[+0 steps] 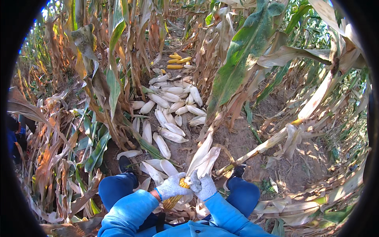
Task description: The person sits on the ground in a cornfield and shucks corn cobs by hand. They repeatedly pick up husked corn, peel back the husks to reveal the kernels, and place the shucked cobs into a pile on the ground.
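Observation:
My left hand (172,187), in a pale knit glove, is closed around a yellow ear of corn (172,202) low between my knees. The ear's bare kernels show above and below the glove. My right hand (203,186), gloved alike, grips dry husk leaves (204,160) beside the ear's upper end; the leaves stick up and away from me. Both hands are close together. Just ahead of them, ears in pale husks (161,145) lie on the soil, and more husked ears (170,96) form a heap farther along the row.
Several bare yellow ears (179,60) lie beyond the heap. Dry corn stalks (118,127) stand at the left, and a bent stalk (266,145) slants across the right. Loose husks (195,211) lie beneath my hands. Part of another person (13,136) shows at the far left edge.

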A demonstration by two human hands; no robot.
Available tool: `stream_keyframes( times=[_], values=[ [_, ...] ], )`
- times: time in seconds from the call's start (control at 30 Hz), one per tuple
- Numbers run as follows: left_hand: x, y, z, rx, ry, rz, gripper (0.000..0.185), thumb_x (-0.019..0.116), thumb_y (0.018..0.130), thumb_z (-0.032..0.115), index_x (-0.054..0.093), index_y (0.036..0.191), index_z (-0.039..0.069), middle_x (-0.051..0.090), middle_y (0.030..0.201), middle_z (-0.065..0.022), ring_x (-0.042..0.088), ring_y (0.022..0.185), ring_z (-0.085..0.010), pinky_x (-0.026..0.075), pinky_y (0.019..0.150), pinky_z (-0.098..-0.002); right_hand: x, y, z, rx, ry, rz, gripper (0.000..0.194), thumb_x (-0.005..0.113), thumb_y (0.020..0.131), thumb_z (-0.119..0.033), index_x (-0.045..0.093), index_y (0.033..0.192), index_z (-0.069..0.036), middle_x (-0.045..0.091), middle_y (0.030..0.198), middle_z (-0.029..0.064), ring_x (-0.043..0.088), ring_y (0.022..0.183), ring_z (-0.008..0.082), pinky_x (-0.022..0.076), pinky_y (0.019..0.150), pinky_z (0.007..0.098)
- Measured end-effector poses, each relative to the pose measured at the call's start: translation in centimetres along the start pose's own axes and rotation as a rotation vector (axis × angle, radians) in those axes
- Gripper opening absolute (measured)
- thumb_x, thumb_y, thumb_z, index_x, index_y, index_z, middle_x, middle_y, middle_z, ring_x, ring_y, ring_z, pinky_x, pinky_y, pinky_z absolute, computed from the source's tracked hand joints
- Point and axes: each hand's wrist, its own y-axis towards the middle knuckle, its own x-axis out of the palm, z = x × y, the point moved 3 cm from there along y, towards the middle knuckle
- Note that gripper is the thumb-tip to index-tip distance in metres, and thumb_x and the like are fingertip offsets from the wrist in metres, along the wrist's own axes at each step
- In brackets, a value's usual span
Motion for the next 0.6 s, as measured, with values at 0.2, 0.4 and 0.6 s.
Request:
stream_keyframes(
  times=[0.2,0.4,0.6],
  values=[
    [3.5,-3.4,-3.2,0.032,-0.513,0.070,0.061,0.083,0.074,0.020,0.055,0.126,0.003,0.065,0.112,-0.0098,0.065,0.102,-0.0224,0.052,0.091,-0.0353,0.9,-3.3,0.4,0.120,0.313,-0.112,0.015,0.050,0.099,-0.024,0.058,0.093,-0.013,0.041,0.066,-0.0030,0.034,0.046,0.0094,0.0301,0.041,0.0255],
    [4.4,-4.4,-7.1,-0.026,-1.019,0.433,0.055,0.077,0.077,0.000,0.052,0.126,0.002,0.064,0.111,-0.0086,0.064,0.099,-0.0216,0.054,0.087,-0.0357,0.6,-2.9,-1.1,0.020,0.101,-0.211,0.016,0.050,0.099,-0.021,0.059,0.093,-0.009,0.037,0.060,-0.0026,0.030,0.043,0.0094,0.0292,0.042,0.0266],
    [1.8,-5.2,-7.6,-0.074,-0.620,0.607,0.067,0.082,0.073,0.008,0.049,0.131,0.000,0.067,0.109,-0.0101,0.067,0.098,-0.0204,0.055,0.086,-0.0330,-4.4,-3.7,2.5,0.075,-1.879,-0.006,0.059,0.060,0.094,-0.051,0.057,0.136,-0.010,0.065,0.125,0.0158,0.063,0.113,0.0289,0.0476,0.097,0.0376]
  ],
)
